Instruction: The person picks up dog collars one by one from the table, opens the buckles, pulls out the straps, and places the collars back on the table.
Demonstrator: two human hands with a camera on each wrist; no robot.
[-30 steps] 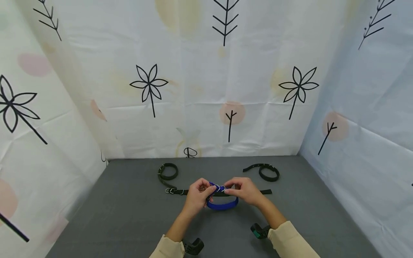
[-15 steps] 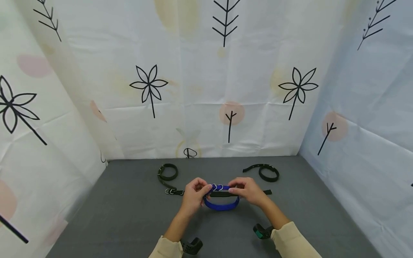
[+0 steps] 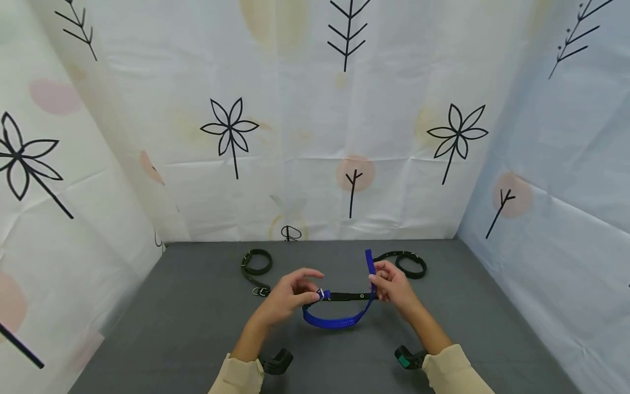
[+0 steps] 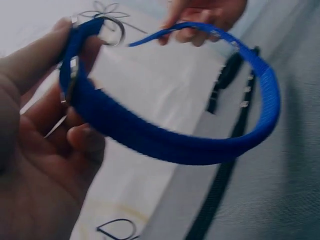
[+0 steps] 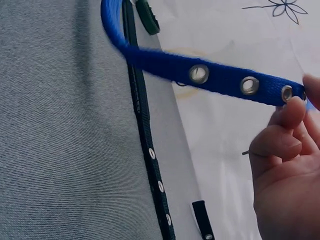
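Note:
A blue collar (image 3: pixel 339 323) is held up over the table, its strap hanging in a curve between the two hands. My left hand (image 3: pixel 285 298) pinches the buckle end; a metal buckle (image 4: pixel 73 85) and a ring show there in the left wrist view. With thumb and fingers, my right hand (image 3: pixel 394 284) pinches the strap's other end, whose tip points up. Metal-rimmed holes run along that end in the right wrist view, where the blue strap (image 5: pixel 222 77) reaches the fingertips. Behind it lies a dark green collar (image 3: pixel 344 296), stretched out flat, partly hidden by the hands.
Toward the back left lies a coiled dark strap (image 3: pixel 252 280), near the flat collar's metal rings. Another coiled dark collar (image 3: pixel 413 276) lies at the back right. Printed cloth walls (image 3: pixel 295 180) stand behind and beside the grey table (image 3: pixel 197 328).
The strap's end has come away from the buckle. My right hand has moved right with that end, my left hand slightly left, and the collar's loop has opened wider.

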